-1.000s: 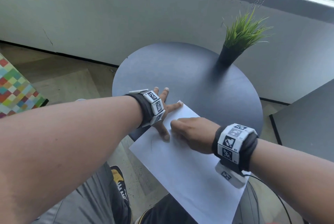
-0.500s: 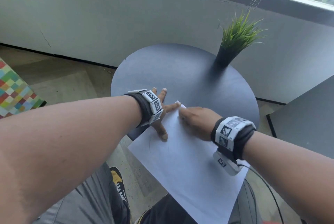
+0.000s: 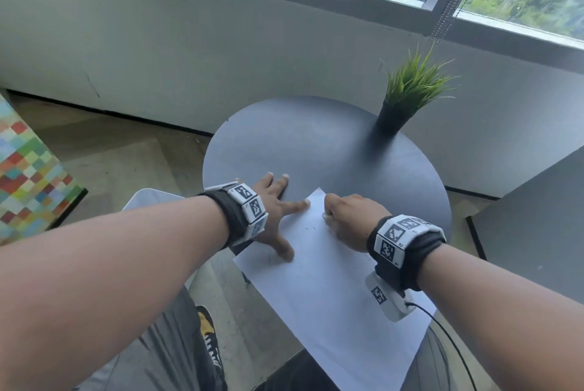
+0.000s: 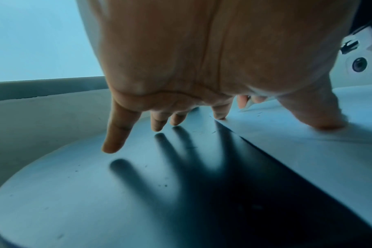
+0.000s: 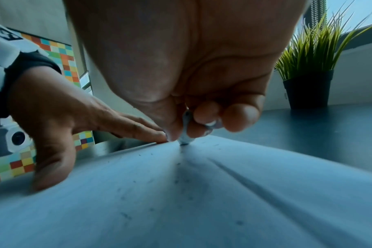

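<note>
the step in hand looks like rubbing marks off the sheet [image 3: 316, 296]; it lies on the near right part of the round table [image 3: 300, 144], with its near end hanging past the rim; the right hand [image 3: 350, 220] has its fingers [image 5: 240, 117] curled tight round a small pale stub, most likely an eraser [image 5: 185, 135], pinched against the thumb with its tip on the sheet close to the far corner; the left hand [image 3: 271, 210] lies flat and spread, fingers straight, gripping nothing; its thumb [image 4: 327, 122] and forefinger press on the sheet's left edge, and the other fingers reach over bare table; dark specks [image 5: 125, 216], crumbs by the look of them, lie scattered on the sheet near the eraser; the next move, i judge, calls for short light strokes with the left hand pinning the sheet, since thin paper creases easily at a corner; count: one sheet, one eraser, one table, one plant [image 3: 407, 90] at the far right, two hands; the specks are too small and too many to count.
</note>
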### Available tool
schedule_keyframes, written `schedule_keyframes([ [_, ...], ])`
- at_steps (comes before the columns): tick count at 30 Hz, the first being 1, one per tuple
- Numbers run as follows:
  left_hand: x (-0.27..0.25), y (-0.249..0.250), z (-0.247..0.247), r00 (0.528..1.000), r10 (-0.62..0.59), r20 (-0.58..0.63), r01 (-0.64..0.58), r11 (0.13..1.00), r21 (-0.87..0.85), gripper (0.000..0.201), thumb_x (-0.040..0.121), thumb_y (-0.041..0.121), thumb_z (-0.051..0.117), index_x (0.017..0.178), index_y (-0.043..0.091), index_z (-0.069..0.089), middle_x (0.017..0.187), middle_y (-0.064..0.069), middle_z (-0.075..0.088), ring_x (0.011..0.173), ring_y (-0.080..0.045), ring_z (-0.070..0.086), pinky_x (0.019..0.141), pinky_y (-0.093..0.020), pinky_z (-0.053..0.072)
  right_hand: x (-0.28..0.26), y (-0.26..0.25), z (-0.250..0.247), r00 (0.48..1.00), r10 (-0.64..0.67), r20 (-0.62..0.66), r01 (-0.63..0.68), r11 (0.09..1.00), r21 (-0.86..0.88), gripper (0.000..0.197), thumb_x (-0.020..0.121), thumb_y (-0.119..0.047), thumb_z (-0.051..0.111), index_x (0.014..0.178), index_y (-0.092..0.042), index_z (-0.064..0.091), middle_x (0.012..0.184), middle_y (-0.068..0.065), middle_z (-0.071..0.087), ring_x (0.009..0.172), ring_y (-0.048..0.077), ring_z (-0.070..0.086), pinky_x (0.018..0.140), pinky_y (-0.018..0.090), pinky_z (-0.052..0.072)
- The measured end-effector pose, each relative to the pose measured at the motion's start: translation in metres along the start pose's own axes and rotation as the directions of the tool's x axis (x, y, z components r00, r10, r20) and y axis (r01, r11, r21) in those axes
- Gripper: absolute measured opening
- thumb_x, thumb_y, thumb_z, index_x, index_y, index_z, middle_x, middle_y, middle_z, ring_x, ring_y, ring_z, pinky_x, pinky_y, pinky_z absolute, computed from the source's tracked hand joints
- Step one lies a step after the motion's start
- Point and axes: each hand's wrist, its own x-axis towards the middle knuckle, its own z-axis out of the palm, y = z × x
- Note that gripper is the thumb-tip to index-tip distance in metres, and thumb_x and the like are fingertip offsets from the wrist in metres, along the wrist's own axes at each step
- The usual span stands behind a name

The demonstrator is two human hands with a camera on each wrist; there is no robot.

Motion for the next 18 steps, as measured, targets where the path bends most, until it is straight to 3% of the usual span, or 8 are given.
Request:
schedule_keyframes([
  [3, 0.002, 0.000, 0.000, 1.000, -0.021, 0.013, 0.021, 1.000, 0.016, 0.123, 0.043, 0.096, 0.057, 0.139, 0.066, -0.013, 0.162, -0.001, -0.020, 0.149, -0.032, -0.015, 0.102, -0.074, 0.020, 0.001, -0.011, 0.003, 0.998, -0.054, -0.042, 0.056, 0.998, 0.034, 0.016, 0.097, -0.031, 0.038, 0.106, -0.019, 0.043, 0.099, 0.009, 0.060, 0.081, 0.032, 0.054, 0.069, 0.038, 0.048],
  [7, 0.005, -0.001, -0.005, 0.999, -0.022, 0.047, 0.020, 0.999, 0.035, 0.123, 0.045, 0.093, 0.062, 0.138, 0.068, -0.015, 0.161, -0.001, -0.025, 0.148, -0.034, -0.019, 0.102, -0.078, 0.017, -0.011, -0.024, 0.011, 0.949, -0.312, 0.048, 0.310, 0.950, 0.040, 0.016, 0.095, -0.022, 0.044, 0.110, -0.018, 0.047, 0.105, 0.004, 0.061, 0.096, 0.029, 0.056, 0.072, 0.035, 0.043],
  [12, 0.008, 0.000, -0.007, 0.998, -0.026, 0.060, 0.024, 0.999, 0.035, 0.122, 0.050, 0.091, 0.065, 0.139, 0.067, -0.015, 0.161, -0.002, -0.026, 0.149, -0.036, -0.018, 0.103, -0.075, 0.019, 0.007, -0.006, -0.003, 0.990, -0.136, -0.039, 0.137, 0.990, 0.031, 0.012, 0.096, -0.028, 0.039, 0.104, -0.020, 0.043, 0.103, 0.008, 0.063, 0.090, 0.034, 0.059, 0.074, 0.041, 0.051],
  [14, 0.008, 0.000, -0.007, 0.997, -0.025, 0.073, 0.023, 0.999, 0.039, 0.123, 0.050, 0.090, 0.066, 0.141, 0.065, -0.014, 0.161, -0.004, -0.026, 0.148, -0.038, -0.018, 0.105, -0.074, 0.019, 0.001, -0.021, 0.001, 0.977, -0.215, -0.007, 0.215, 0.976, 0.044, 0.017, 0.093, -0.017, 0.044, 0.108, -0.023, 0.042, 0.104, 0.007, 0.060, 0.092, 0.032, 0.059, 0.073, 0.037, 0.048],
  [16, 0.008, 0.001, -0.006, 0.996, -0.022, 0.081, 0.018, 0.999, 0.049, 0.125, 0.050, 0.089, 0.066, 0.141, 0.065, -0.016, 0.161, -0.006, -0.027, 0.147, -0.041, -0.018, 0.108, -0.072, 0.019, -0.013, -0.038, 0.012, 0.921, -0.382, 0.072, 0.380, 0.924, 0.043, 0.018, 0.091, -0.014, 0.050, 0.108, -0.020, 0.047, 0.103, 0.004, 0.060, 0.094, 0.030, 0.058, 0.074, 0.036, 0.046],
  [18, 0.009, 0.001, -0.006, 0.997, -0.018, 0.082, 0.013, 0.999, 0.050, 0.126, 0.051, 0.088, 0.067, 0.142, 0.064, -0.016, 0.161, -0.007, -0.027, 0.147, -0.042, -0.018, 0.109, -0.070, 0.019, -0.015, -0.037, 0.013, 0.918, -0.387, 0.085, 0.386, 0.922, 0.024, 0.016, 0.093, -0.018, 0.050, 0.109, -0.020, 0.050, 0.103, 0.002, 0.062, 0.095, 0.028, 0.058, 0.075, 0.037, 0.047],
])
